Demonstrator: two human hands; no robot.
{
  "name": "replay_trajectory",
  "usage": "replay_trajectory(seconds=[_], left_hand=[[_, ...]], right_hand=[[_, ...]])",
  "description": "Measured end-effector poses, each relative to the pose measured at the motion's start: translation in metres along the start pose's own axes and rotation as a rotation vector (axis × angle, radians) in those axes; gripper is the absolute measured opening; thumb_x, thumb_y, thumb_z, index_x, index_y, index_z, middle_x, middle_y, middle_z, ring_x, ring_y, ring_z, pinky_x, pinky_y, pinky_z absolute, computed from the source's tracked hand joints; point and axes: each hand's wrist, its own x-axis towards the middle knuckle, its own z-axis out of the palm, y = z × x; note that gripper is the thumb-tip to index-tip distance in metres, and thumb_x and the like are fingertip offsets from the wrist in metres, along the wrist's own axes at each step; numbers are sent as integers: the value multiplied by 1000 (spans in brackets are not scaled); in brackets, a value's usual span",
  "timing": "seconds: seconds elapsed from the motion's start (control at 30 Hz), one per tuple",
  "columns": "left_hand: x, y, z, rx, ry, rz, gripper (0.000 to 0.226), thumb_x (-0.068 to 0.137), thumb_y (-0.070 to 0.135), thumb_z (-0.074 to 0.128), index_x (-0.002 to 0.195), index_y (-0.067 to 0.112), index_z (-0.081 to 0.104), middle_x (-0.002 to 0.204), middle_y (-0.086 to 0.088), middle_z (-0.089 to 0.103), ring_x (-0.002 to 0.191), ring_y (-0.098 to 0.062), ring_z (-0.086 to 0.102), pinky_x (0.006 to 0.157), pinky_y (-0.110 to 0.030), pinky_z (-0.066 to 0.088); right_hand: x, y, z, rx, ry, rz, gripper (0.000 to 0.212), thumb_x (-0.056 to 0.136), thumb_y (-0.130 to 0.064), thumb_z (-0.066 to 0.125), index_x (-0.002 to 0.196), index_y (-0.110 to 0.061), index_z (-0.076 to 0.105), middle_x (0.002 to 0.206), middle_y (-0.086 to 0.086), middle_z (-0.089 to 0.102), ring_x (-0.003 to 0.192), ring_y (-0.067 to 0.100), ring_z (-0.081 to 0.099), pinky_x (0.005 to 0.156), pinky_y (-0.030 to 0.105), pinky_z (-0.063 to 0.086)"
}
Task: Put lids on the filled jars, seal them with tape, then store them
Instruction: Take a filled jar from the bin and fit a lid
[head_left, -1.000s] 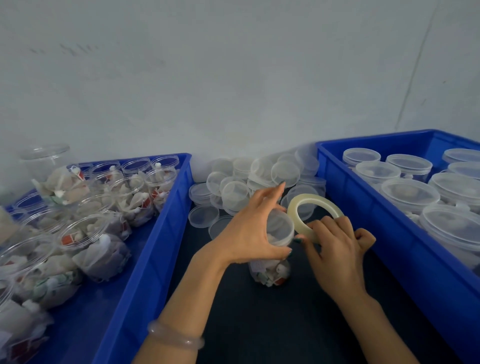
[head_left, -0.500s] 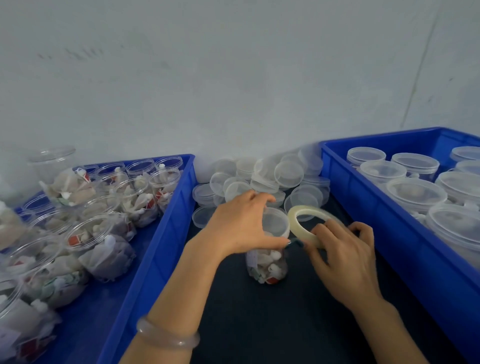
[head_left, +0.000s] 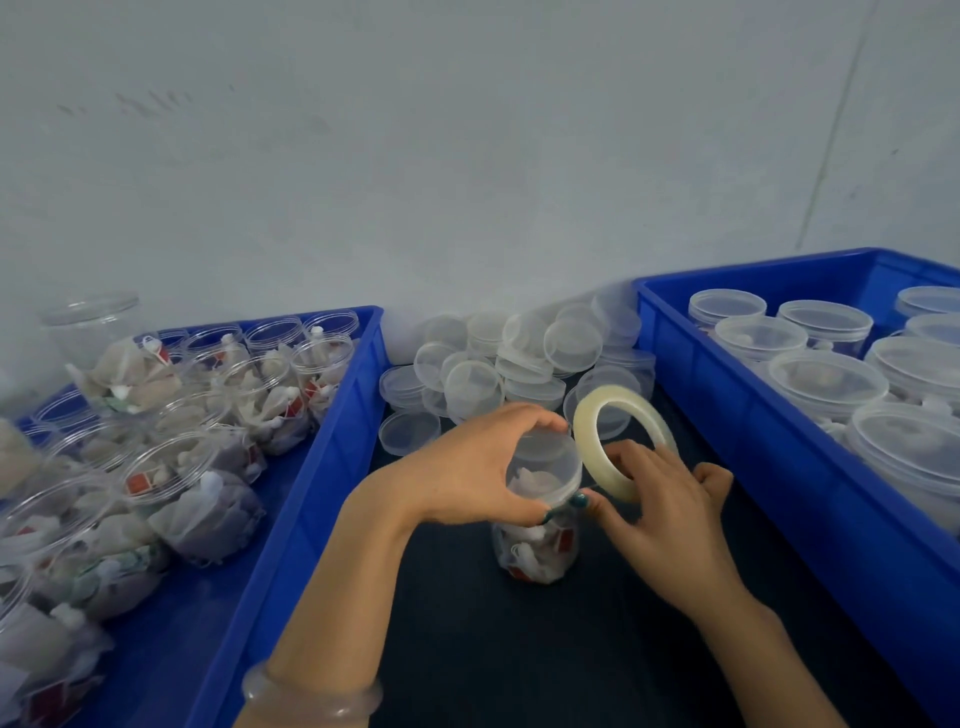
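The left bin (head_left: 322, 467) and the right bin (head_left: 727, 415) are bright blue. The counter (head_left: 519, 649) is near black. The tape roll (head_left: 589, 452) is pale translucent cream. The loose lids (head_left: 519, 358) are cloudy clear. The jar (head_left: 537, 551) is clear, its contents white with red patches. A thumbnail (head_left: 578, 501) is teal. The bracelet (head_left: 311, 696) is milky. The wall (head_left: 467, 156) is plain grey-white.

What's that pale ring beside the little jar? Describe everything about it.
A tape roll: a thin, wide ring of pale yellowish, slightly see-through tape with a large open middle. It stands on edge, tilted, held by the right hand, fingers through the hole. Its rim is close beside the lidded jar that the left hand grips; whether a strip reaches the lid is unclear.
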Motion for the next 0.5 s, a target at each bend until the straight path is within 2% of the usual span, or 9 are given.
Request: replay_trajectory(seconds=[0.07,0.1,0.17,0.23,0.33,0.37,0.5], left_hand=[[0,2,13,-28,49,6,75,76,30,82,140,36,43,136,22,42,121,-1,48,104,-29,45],[2,4,22,-10,121,4,73,73,39,83,135,37,44,132,23,43,119,1,46,103,-31,46],[6,9,39,73,308,-15,70,68,63,81,124,39,47,124,25,47,112,4,45,98,-31,47],[10,9,47,110,420,-21,69,65,75,75,118,39,50,119,25,52,109,4,48,93,-29,48],[10,3,45,50,416,-6,62,69,72,76,116,41,51,119,26,54,111,4,49,94,-29,47],[9,0,43,27,402,4,59,71,67,79,117,42,51,119,26,54,112,4,49,96,-29,47],[5,-1,38,-33,335,51,58,74,44,83,121,43,50,123,27,53,116,4,49,100,-31,46]], right_hand=[[2,3,-2,76,11,35,42,75,-78,42,97,-47,58,77,-18,54,79,0,48,74,33,16],[3,4,-3,80,13,36,36,76,-76,48,93,-46,60,74,-16,55,78,0,49,74,34,16],[4,6,-4,55,-22,12,16,82,-58,66,84,-42,63,71,-14,54,79,0,48,73,35,17],[5,11,-6,81,-54,-50,8,88,-44,66,80,-41,64,68,-14,52,83,-2,46,71,37,19],[4,21,-13,153,-80,-117,30,93,-59,41,81,-41,61,77,-17,55,88,-2,47,75,37,24],[3,22,-14,116,-66,-134,34,94,-62,37,79,-40,60,73,-18,53,85,-1,46,74,38,24],[3,11,-9,-99,116,-69,42,93,-65,45,68,-33,55,67,-18,48,75,7,43,72,37,21]])
